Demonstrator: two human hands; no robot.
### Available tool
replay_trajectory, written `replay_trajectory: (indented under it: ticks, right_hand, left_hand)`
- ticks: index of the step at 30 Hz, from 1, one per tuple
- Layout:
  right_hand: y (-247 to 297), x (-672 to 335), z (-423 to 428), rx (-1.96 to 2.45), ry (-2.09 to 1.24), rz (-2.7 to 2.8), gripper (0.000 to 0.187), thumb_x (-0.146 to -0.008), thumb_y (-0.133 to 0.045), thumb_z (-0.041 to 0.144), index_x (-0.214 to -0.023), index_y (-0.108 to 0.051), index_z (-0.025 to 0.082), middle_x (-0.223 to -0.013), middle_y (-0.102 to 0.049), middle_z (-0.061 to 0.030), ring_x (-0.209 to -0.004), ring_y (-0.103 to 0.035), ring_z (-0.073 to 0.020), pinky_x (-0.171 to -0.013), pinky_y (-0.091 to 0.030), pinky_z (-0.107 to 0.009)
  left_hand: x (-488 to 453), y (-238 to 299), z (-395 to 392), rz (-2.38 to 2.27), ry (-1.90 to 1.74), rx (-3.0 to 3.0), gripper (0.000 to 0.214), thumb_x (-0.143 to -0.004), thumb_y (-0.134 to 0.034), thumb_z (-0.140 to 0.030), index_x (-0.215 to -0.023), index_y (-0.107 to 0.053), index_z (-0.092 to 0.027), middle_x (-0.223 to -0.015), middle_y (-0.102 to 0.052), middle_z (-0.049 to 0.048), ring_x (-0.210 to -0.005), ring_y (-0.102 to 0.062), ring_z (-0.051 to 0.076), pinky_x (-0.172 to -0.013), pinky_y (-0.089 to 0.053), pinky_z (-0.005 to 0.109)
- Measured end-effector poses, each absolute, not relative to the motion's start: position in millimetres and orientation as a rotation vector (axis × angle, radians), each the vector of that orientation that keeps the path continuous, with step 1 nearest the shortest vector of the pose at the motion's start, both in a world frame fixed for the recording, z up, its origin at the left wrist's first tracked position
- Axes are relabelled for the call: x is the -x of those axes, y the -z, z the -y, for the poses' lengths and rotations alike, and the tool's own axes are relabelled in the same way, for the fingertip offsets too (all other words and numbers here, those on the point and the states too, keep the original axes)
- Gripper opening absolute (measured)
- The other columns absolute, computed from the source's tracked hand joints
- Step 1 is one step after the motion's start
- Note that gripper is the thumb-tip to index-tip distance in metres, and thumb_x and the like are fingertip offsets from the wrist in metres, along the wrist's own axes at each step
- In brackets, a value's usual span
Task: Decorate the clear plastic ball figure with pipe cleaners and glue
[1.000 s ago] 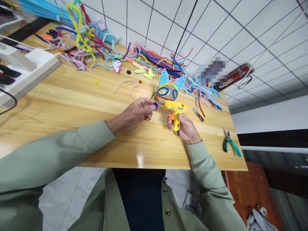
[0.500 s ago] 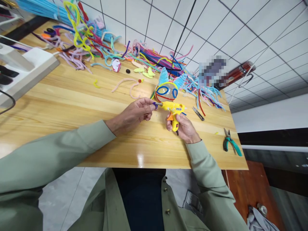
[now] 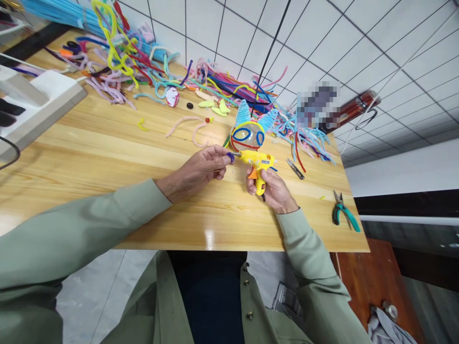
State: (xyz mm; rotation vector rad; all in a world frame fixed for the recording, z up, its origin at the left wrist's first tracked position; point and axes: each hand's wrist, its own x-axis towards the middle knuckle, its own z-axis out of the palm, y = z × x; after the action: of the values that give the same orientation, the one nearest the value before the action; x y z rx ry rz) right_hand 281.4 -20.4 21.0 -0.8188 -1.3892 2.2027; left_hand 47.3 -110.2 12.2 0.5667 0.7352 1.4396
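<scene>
My right hand (image 3: 270, 188) is wrapped round the handle of a yellow hot glue gun (image 3: 256, 158), near its orange trigger. The gun's metal nozzle points left and meets a small purple piece (image 3: 230, 157), which looks like coiled pipe cleaner. Thumb and fingers of my left hand (image 3: 206, 167) pinch that piece. Just behind the gun sits a clear round form (image 3: 251, 137) with pipe-cleaner outlines in yellow, red and blue and two light-blue ears. A loop of pink pipe cleaner (image 3: 195, 125) lies farther left on the table.
Piles of coloured pipe cleaners (image 3: 229, 86) line the tiled wall. Thread snips (image 3: 295, 169) and teal-handled pliers (image 3: 344, 210) lie on the right. A white power strip (image 3: 39, 110) stands at left. Small yellow-green pieces (image 3: 218, 107) and a black oval (image 3: 190, 105) lie toward the back.
Both hands stay nearly still, with the nozzle against the purple piece. The purple piece appears turned slightly in my left fingers. The view has shifted a little.
</scene>
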Motion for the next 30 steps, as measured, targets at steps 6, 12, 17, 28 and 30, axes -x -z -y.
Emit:
replay_trajectory:
  ticks: [6, 12, 17, 28, 30]
  right_hand:
    - [-20.1, -281.6, 20.5, 0.799, -2.205, 1.392, 0.050, -0.081, -0.095, 0.059, -0.101, -0.075, 0.017, -0.079, -0.074, -0.0015, -0.058, -0.062, -0.0113, -0.056, -0.052, -0.025]
    - [-20.5, -282.6, 19.9, 0.834, -2.183, 1.376, 0.046, -0.087, -0.088, 0.057, -0.105, -0.072, 0.018, -0.076, -0.069, -0.0006, -0.060, -0.059, -0.0128, -0.056, -0.051, -0.026]
    - [-17.7, -281.3, 19.7, 0.833, -2.197, 1.379, 0.050, -0.084, -0.092, 0.060, -0.102, -0.073, 0.017, -0.079, -0.071, -0.0015, -0.059, -0.059, -0.0118, -0.056, -0.051, -0.026]
    - [-16.0, -281.7, 20.2, 0.833, -2.179, 1.400, 0.049, -0.084, -0.091, 0.059, -0.103, -0.073, 0.018, -0.078, -0.072, -0.0012, -0.058, -0.059, -0.0124, -0.056, -0.051, -0.027]
    - [-16.2, -281.3, 20.7, 0.823, -2.189, 1.391, 0.049, -0.083, -0.093, 0.059, -0.102, -0.073, 0.018, -0.078, -0.073, -0.0010, -0.058, -0.060, -0.0121, -0.056, -0.051, -0.027]
  left_hand:
    - [-47.2, -12.5, 109.3, -0.729, -1.440, -0.570, 0.048, -0.066, -0.109, -0.031, -0.094, -0.073, -0.016, -0.082, -0.074, -0.0015, -0.058, -0.058, 0.007, -0.055, -0.049, 0.020]
    - [-46.9, -13.2, 109.3, -0.727, -1.443, -0.567, 0.052, -0.064, -0.111, -0.035, -0.092, -0.072, -0.016, -0.084, -0.074, -0.0015, -0.059, -0.059, 0.006, -0.055, -0.050, 0.018]
    - [-47.1, -12.7, 109.6, -0.727, -1.447, -0.567, 0.051, -0.065, -0.110, -0.033, -0.093, -0.072, -0.016, -0.081, -0.073, -0.0013, -0.058, -0.060, 0.007, -0.055, -0.050, 0.019]
    - [-47.0, -10.5, 109.5, -0.716, -1.438, -0.555, 0.051, -0.064, -0.110, -0.034, -0.093, -0.073, -0.015, -0.084, -0.074, -0.0004, -0.059, -0.059, 0.007, -0.055, -0.049, 0.020]
    - [-47.1, -10.3, 109.2, -0.715, -1.439, -0.550, 0.053, -0.063, -0.111, -0.036, -0.093, -0.073, -0.015, -0.085, -0.075, 0.0000, -0.059, -0.059, 0.007, -0.055, -0.049, 0.019]
